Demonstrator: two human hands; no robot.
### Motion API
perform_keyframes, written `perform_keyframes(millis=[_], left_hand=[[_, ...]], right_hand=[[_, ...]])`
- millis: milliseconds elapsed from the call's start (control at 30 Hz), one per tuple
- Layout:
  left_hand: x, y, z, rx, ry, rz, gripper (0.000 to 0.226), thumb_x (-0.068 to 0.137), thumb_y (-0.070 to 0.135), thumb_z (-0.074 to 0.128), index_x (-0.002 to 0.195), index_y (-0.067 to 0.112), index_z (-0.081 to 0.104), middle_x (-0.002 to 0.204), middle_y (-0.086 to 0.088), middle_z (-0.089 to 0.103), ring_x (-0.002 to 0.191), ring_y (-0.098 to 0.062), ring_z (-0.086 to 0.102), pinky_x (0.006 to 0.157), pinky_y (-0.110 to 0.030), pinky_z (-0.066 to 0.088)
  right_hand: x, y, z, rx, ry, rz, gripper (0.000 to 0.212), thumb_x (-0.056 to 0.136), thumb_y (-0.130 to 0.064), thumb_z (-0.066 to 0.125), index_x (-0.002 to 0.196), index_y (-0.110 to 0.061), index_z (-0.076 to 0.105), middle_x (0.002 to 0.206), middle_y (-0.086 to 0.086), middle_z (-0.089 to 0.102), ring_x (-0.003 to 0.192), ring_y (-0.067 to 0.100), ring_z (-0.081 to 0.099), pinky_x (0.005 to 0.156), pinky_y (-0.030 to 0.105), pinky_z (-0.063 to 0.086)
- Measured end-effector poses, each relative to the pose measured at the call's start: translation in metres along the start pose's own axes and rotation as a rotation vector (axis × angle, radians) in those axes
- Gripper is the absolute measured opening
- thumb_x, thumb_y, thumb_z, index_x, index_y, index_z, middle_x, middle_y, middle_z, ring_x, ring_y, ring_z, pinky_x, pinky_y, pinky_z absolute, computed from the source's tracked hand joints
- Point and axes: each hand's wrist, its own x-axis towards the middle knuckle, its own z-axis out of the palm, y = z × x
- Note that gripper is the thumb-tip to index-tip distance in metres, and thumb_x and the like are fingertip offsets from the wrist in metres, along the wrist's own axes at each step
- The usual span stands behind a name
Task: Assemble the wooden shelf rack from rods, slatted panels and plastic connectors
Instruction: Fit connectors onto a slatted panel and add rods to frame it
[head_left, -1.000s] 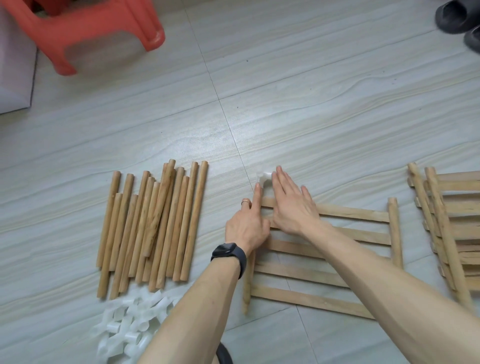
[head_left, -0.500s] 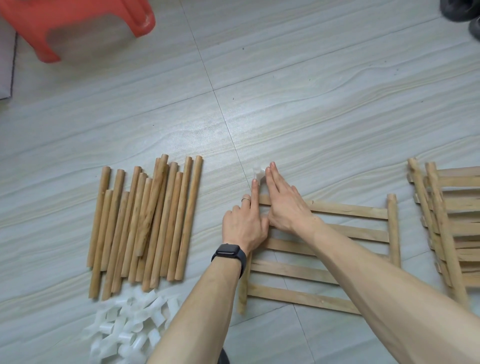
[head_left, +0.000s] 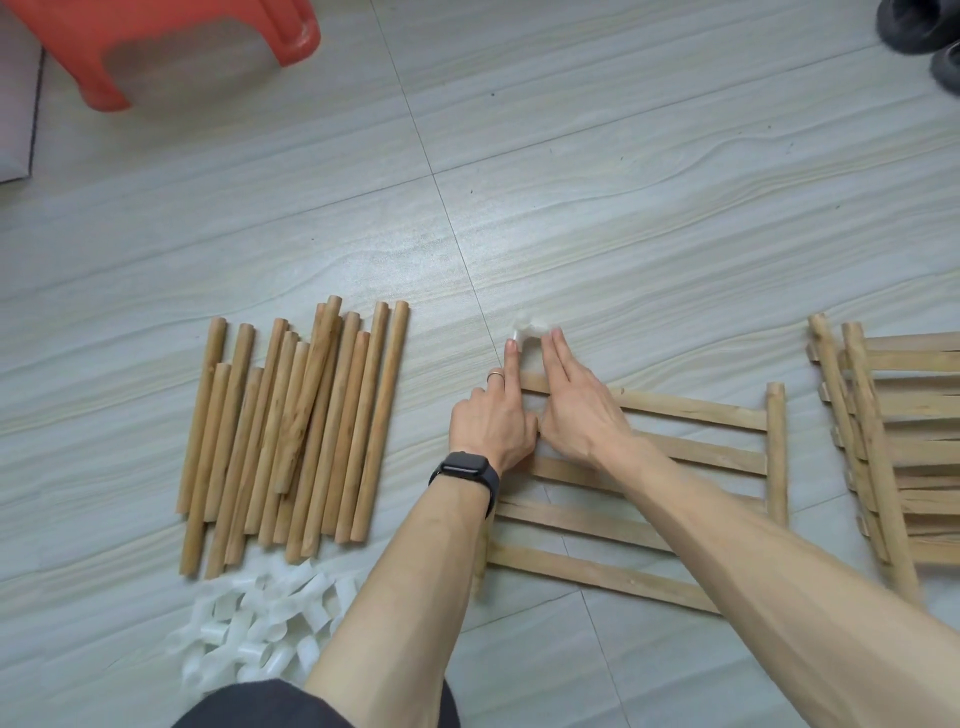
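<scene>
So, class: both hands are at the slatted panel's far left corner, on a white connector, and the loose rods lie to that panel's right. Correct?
No. The head view shows the loose rods to the left of the slatted panel; more panels are stacked on its right. The left hand and right hand are at its far left corner, on the white connector.

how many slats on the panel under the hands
5, side by side across the slatted panel: one at the far end by the white connector, three in the middle, one nearest; forearms hide parts.
</scene>
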Motion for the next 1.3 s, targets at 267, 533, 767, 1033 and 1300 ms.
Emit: perform_keyframes(millis=[267, 533, 767, 1033, 1300], left_hand=[[-0.009, -0.014, -0.037, -0.253, -0.205, -0.041, 0.061, 0.097, 0.033, 0.040, 0.155, 0.026, 0.023, 0.132, -0.009, 0.051, 0.122, -0.035, 0.055, 0.093, -0.046, 0.045], [-0.130, -0.118, -0.055, 0.059, -0.288, 0.124, 0.025, 0.095, 0.040, 0.049, 0.112, 0.027, 0.061, 0.108, 0.004, 0.061, 0.096, -0.020, 0.062, 0.080, -0.038, 0.054], [-0.178, -0.146, -0.037, 0.391, -0.490, 0.222, 0.050, 0.084, 0.062, 0.065, 0.117, 0.026, 0.056, 0.113, 0.000, 0.060, 0.102, -0.024, 0.058, 0.076, -0.036, 0.046], [-0.149, -0.126, -0.043, 0.161, -0.525, 0.057, 0.021, 0.092, 0.030, 0.061, 0.109, 0.022, 0.070, 0.109, -0.002, 0.070, 0.094, -0.023, 0.066, 0.079, -0.035, 0.056], [-0.066, -0.020, -0.126, -1.174, -0.297, -0.302, 0.034, 0.093, 0.047, 0.067, 0.110, 0.018, 0.068, 0.104, 0.008, 0.077, 0.083, -0.021, 0.077, 0.072, -0.030, 0.049]], right_hand=[[-0.092, 0.002, 0.075, -0.226, -0.025, -0.058, 0.092, 0.089, -0.077, 0.023, 0.163, -0.026, 0.001, 0.168, 0.007, -0.021, 0.152, 0.022, -0.027, 0.124, 0.049, -0.009], [-0.111, -0.012, 0.082, -0.424, -0.150, -0.040, 0.078, 0.094, -0.078, 0.024, 0.157, -0.047, -0.010, 0.165, -0.003, -0.027, 0.152, 0.030, -0.026, 0.116, 0.069, -0.002], [-0.094, -0.041, 0.059, -0.344, -0.289, 0.081, 0.080, 0.099, -0.067, 0.038, 0.159, -0.043, -0.009, 0.164, -0.002, -0.031, 0.152, 0.033, -0.027, 0.119, 0.068, 0.002], [-0.090, -0.036, 0.040, -0.204, -0.397, 0.048, 0.081, 0.096, -0.062, 0.048, 0.160, -0.043, 0.003, 0.165, -0.005, -0.029, 0.153, 0.028, -0.024, 0.124, 0.055, 0.015], [-0.097, -0.022, -0.063, 0.880, -0.327, 0.037, 0.063, 0.071, -0.065, 0.076, 0.129, -0.044, 0.061, 0.116, -0.011, 0.074, 0.103, 0.015, 0.073, 0.086, 0.025, 0.053]])
